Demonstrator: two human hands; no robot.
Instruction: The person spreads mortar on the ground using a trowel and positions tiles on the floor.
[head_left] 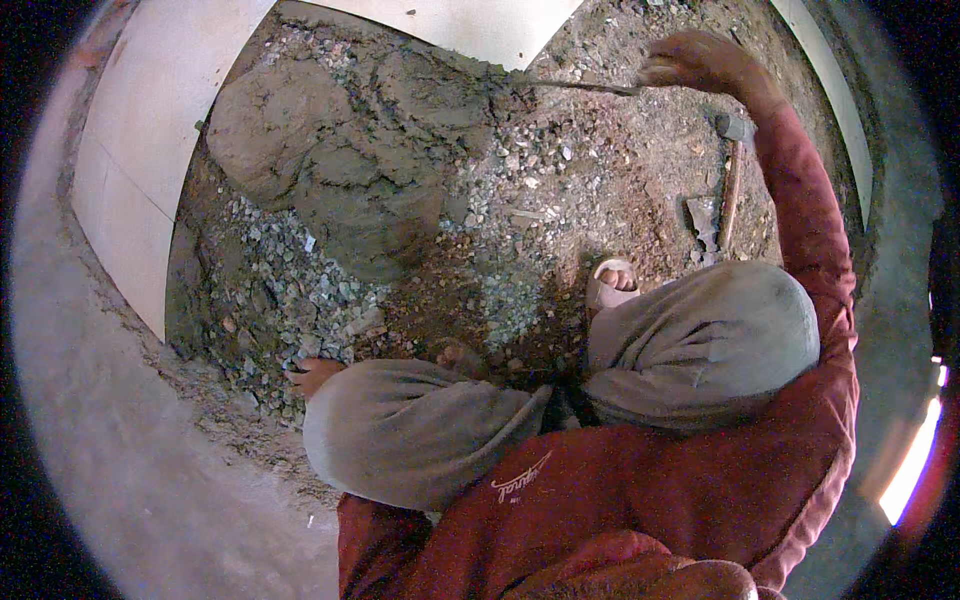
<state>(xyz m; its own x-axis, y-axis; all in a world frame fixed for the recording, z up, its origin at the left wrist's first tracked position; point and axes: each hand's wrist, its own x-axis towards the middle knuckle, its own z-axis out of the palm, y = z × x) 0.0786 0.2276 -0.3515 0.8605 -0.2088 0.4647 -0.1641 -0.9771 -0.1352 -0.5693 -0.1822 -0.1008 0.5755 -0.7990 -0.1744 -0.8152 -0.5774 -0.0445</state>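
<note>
My right hand (700, 65) reaches far forward at the upper right, its fingers bent and partly smeared by motion. At its fingertips is a thin, dark, straight tool (585, 87), seen nearly edge-on, which extends left to the wet grey mortar (375, 190); its exact kind cannot be made out. The mortar lies in broad, lumpy mounds over gravel. My left hand (320, 376) rests low on the loose gravel (290, 270) beside my left knee. Its fingers are spread, and the knee hides part of it.
Pale tiles (130, 170) border the gravel bed at the left, with another pale tile (480, 25) at the far side. A hammer (733, 180) with a wooden handle lies right of my sandalled foot (612, 282). A flat metal blade (704, 222) lies beside it.
</note>
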